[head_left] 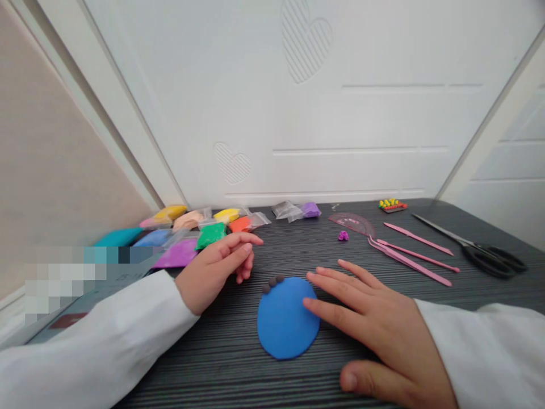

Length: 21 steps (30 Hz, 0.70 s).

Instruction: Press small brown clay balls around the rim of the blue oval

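A flat blue clay disc [287,321] lies on the dark table, with several small dark grey clay balls [272,283] side by side along its upper left rim. My right hand [378,329] is spread out at the disc's right side; its index fingertip overlaps the disc's edge, and the thumb is apart from it. Just beyond the disc, to the upper left, hovers my left hand [221,258]. Its index finger points out, the thumb lies close below, and the other fingers curl loosely. Nothing shows in either hand.
Bags of coloured clay, among them a green bag [210,234], sit at the back left. A purple clay lump [343,236], a pink protractor [352,223], pink modelling tools [419,237], black-handled scissors [485,250] and a small yellow-and-red decorated piece [392,205] lie on the right.
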Each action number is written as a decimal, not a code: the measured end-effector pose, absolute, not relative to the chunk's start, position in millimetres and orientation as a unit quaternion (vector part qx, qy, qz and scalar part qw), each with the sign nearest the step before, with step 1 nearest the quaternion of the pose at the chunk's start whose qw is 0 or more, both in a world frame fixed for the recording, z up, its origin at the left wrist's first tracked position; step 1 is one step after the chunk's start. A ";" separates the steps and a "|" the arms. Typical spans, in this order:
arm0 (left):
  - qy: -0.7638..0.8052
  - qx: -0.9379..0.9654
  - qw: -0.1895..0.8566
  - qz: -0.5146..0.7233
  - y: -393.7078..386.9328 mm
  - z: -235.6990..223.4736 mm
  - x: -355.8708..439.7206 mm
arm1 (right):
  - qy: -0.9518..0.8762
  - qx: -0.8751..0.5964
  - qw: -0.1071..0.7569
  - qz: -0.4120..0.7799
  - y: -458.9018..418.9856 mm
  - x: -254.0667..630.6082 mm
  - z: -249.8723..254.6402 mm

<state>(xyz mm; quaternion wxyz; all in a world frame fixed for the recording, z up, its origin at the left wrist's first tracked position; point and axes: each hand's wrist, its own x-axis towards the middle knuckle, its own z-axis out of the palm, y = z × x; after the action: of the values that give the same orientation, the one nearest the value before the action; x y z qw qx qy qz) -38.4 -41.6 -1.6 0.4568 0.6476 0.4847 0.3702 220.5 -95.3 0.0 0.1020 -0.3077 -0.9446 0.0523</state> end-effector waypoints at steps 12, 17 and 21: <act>0.487 0.644 0.457 0.372 -43.4 -0.1 -37.3 | -0.939 -0.318 0.107 0.074 -94.4 222.3 -1.2; 0.491 0.634 0.464 0.375 -43.7 1.3 -37.0 | -0.938 -0.317 0.113 0.081 -94.6 221.4 -1.3; 0.494 0.632 0.463 0.377 -42.9 0.6 -37.5 | -0.936 -0.322 0.115 0.084 -94.7 221.1 -0.1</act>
<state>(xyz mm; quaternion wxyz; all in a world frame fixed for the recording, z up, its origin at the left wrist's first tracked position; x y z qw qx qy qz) -37.5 -42.9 0.6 0.4627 0.6321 0.4944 0.3766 221.1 -94.7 -0.1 0.1149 -0.3217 -0.9361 0.0838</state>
